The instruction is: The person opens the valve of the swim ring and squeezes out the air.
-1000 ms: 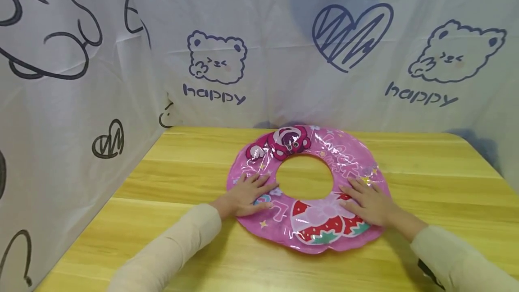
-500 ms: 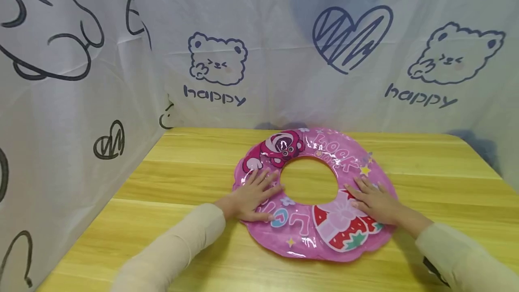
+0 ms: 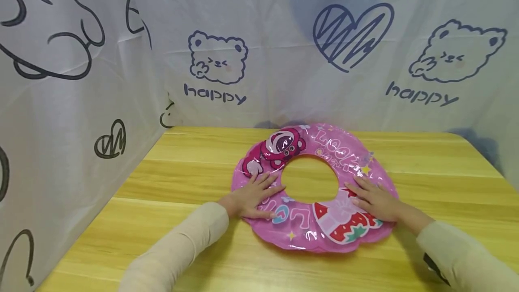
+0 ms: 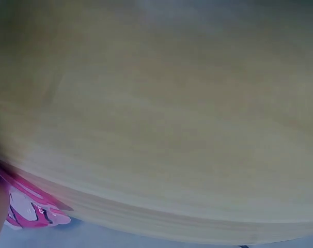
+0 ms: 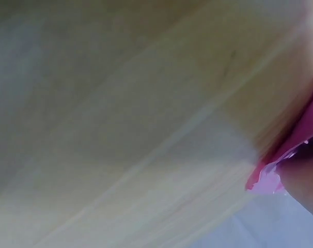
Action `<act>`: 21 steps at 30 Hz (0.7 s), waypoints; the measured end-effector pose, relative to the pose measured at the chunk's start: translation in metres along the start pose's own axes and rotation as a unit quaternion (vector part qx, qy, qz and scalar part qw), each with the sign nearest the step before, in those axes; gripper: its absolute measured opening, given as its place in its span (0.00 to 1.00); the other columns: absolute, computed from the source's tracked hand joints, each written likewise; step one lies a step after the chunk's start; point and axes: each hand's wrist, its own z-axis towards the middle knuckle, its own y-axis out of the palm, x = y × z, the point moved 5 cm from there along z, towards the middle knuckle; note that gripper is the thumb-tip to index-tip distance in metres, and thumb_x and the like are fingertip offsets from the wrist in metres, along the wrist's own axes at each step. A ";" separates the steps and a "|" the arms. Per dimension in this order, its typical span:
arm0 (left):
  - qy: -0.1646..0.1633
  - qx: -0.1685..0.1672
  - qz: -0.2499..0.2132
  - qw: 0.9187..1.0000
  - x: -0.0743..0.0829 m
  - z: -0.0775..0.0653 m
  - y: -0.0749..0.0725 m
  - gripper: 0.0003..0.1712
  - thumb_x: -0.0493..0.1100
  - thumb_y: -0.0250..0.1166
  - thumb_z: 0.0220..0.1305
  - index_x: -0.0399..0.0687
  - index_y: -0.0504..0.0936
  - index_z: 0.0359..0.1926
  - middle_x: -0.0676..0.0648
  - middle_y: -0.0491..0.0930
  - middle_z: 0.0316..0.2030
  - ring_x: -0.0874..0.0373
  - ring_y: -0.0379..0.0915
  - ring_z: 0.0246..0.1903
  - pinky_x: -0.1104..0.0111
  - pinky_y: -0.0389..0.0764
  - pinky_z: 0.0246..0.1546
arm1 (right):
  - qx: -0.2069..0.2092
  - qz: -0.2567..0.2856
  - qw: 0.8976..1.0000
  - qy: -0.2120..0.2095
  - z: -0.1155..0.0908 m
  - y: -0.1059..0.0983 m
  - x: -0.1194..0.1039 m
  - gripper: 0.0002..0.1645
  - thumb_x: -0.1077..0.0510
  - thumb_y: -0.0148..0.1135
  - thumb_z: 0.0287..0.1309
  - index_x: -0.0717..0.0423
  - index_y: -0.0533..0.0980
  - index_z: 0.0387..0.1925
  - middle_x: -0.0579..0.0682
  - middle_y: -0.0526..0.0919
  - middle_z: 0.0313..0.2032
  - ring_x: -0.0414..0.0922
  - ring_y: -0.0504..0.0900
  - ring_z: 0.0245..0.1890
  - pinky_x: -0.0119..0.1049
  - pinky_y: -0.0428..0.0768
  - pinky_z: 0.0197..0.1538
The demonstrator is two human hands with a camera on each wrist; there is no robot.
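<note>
A pink inflatable swim ring, printed with a bear, strawberries and lettering, lies flat on the wooden table. My left hand rests on the ring's left side with its fingers spread. On the right side my right hand lies over the strawberry print, fingers straight and pointing toward the hole. In the left wrist view only a bit of the swim ring shows at the lower left. The right wrist view catches the swim ring's edge beside part of the hand.
A white cloth with bear and heart drawings hangs behind the table. Another stretch of printed cloth closes the left side. Bare wood surrounds the ring at the left, right and front.
The ring has turned counterclockwise and shifted slightly right since a second ago, mostly in the first half second. Both hands have shifted slightly right, staying on it.
</note>
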 end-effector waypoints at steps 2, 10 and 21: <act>-0.015 0.018 -0.029 0.999 -0.003 0.002 -0.004 0.47 0.75 0.34 0.61 0.52 0.54 0.71 0.39 0.46 0.72 0.41 0.40 0.71 0.45 0.43 0.69 | 0.025 0.004 1.000 -0.006 0.002 -0.003 0.000 0.30 0.52 0.53 0.63 0.63 0.65 0.62 0.72 0.59 0.64 0.72 0.56 0.63 0.68 0.56 0.61; -0.100 0.110 0.019 0.989 -0.019 0.015 -0.019 0.35 0.59 0.49 0.66 0.44 0.62 0.67 0.32 0.52 0.69 0.37 0.50 0.68 0.48 0.52 0.68 | 0.103 -0.061 0.992 0.030 0.006 -0.009 0.006 0.32 0.56 0.55 0.57 0.68 0.64 0.61 0.75 0.54 0.64 0.73 0.55 0.62 0.68 0.54 0.62; -0.161 0.029 0.060 0.985 -0.027 0.021 -0.010 0.45 0.69 0.48 0.61 0.58 0.46 0.73 0.33 0.34 0.72 0.32 0.31 0.70 0.38 0.38 0.67 | 0.003 0.038 0.992 0.122 0.018 0.001 0.012 0.33 0.57 0.35 0.64 0.59 0.47 0.70 0.78 0.24 0.65 0.78 0.27 0.64 0.70 0.28 0.62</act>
